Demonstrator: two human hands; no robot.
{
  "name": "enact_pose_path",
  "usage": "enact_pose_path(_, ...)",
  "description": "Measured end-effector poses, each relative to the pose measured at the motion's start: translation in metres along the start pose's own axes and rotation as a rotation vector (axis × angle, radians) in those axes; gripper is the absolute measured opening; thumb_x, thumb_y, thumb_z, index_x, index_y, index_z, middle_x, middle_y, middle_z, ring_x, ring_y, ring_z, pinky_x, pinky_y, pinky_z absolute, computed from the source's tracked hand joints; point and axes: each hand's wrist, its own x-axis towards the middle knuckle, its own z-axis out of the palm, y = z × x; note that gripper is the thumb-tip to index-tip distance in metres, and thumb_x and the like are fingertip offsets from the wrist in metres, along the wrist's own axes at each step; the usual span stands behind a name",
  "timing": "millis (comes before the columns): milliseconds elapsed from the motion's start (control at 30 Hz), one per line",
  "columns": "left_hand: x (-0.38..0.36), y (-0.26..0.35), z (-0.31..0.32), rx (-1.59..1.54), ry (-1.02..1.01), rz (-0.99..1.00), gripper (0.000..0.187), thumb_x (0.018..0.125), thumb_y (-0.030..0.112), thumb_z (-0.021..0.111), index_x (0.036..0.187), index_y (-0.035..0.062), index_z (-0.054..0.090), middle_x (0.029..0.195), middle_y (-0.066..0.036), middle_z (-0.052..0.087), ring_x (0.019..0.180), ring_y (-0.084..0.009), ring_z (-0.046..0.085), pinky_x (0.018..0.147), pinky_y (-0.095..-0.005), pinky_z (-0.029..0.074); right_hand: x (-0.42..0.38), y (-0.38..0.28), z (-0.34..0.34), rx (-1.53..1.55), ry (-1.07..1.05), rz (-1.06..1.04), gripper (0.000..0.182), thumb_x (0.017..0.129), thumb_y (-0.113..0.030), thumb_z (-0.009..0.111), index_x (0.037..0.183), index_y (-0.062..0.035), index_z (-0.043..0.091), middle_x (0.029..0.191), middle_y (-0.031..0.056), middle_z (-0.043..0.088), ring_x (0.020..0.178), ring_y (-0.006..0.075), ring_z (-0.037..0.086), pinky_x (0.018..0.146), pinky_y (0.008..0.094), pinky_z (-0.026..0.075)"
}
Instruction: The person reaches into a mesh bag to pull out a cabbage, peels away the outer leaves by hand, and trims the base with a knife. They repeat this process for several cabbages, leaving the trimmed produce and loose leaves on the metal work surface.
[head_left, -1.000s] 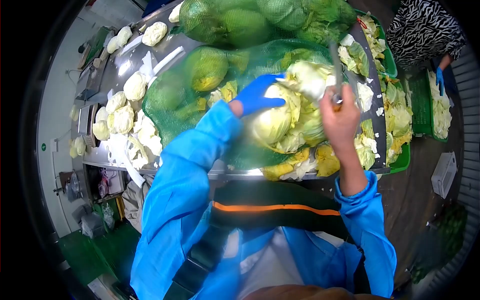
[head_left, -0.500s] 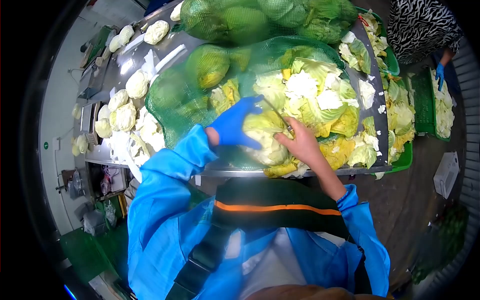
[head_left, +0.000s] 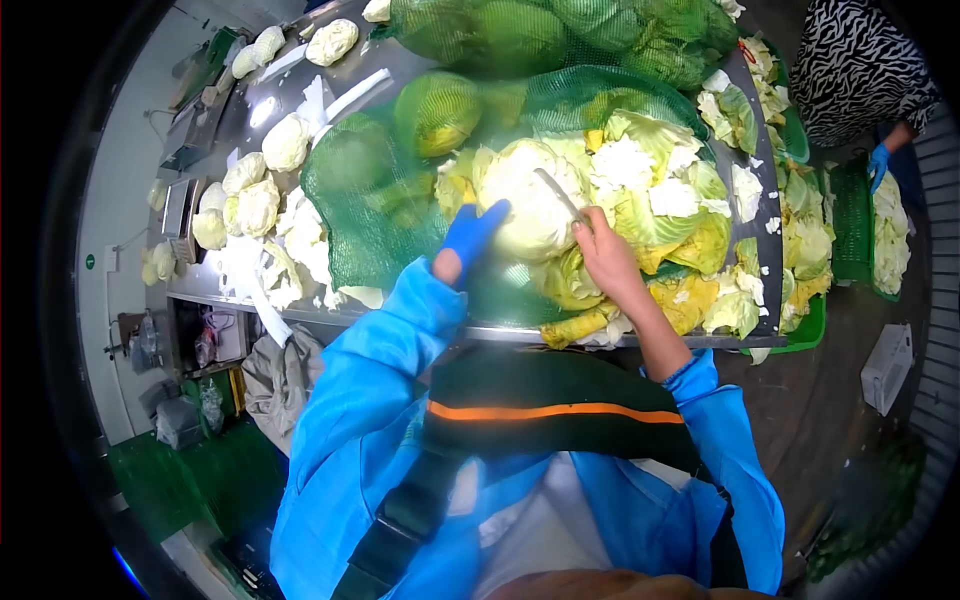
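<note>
A pale, trimmed cabbage (head_left: 530,215) sits in front of me on the green mesh sack, among loose leaves. My left hand (head_left: 472,238), in a blue glove, is at the cabbage's left side with its fingers apart. In my bare right hand (head_left: 607,255) is a knife (head_left: 560,193), its blade overlapping the right side of the cabbage. Yellow-green outer leaves (head_left: 570,280) lie just below the head, close to the table's front edge. To the right a heap of peeled leaves (head_left: 650,195) spreads over the mesh.
Green net sacks (head_left: 520,40) of cabbages lie at the back of the metal table (head_left: 265,85). Several trimmed cabbages (head_left: 258,205) stand at left. Green crates (head_left: 850,225) of leaves are at right, near a person (head_left: 860,70) with a blue-gloved hand.
The cabbage has moved up and away from me and now shows a paler surface. Outer leaves lie below it. My left hand has shifted left, off its top; the knife stays in my right.
</note>
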Motion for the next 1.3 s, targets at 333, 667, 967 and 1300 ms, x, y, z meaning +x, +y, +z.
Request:
enact_pose_path(333,0.046,-0.024,0.002,0.080,0.021,0.256,0.110,0.064,0.035,0.088,0.144,-0.0059,0.025,0.135,-0.023,0.046,0.117,-0.0290,0.053,0.093,-0.0382,0.049,-0.021,0.004,-0.010,-0.559,0.167,-0.168,0.025,0.098,-0.029,0.047,0.106,-0.0062,0.053,0.081,0.0204,0.064,0.073,0.0386,0.062,0.059,0.0469,0.047)
enact_pose_path(667,0.002,-0.010,0.031,0.523,0.121,0.503,0.115,0.058,0.041,0.089,0.148,0.0071,0.027,0.133,-0.024,0.043,0.123,-0.0362,0.045,0.104,-0.0439,0.039,0.025,-0.008,-0.039,-0.356,0.289,-0.216,0.056,0.088,-0.041,0.059,0.133,-0.0115,0.042,0.096,0.0185,0.065,0.086,0.0347,0.065,0.076,0.0445,0.050)
enact_pose_path(967,-0.032,-0.008,0.035,0.587,-0.040,0.843,0.109,0.057,0.033,0.089,0.146,0.0080,0.032,0.131,-0.018,0.047,0.124,-0.0339,0.045,0.106,-0.0428,0.036,0.101,0.052,-0.047,0.056,0.440,-0.048,0.032,0.084,-0.022,0.058,0.111,-0.0038,0.056,0.091,0.0235,0.065,0.083,0.0412,0.063,0.072,0.0454,0.049)
enact_pose_path(1300,0.025,0.003,0.025,0.180,-0.173,0.472,0.108,0.062,0.029,0.089,0.145,0.0011,0.027,0.140,-0.021,0.042,0.128,-0.0300,0.044,0.108,-0.0386,0.036,0.065,0.005,-0.027,0.101,0.239,-0.034,0.034,0.092,-0.032,0.053,0.107,-0.0021,0.053,0.096,0.0264,0.063,0.091,0.0433,0.060,0.078,0.0468,0.047)
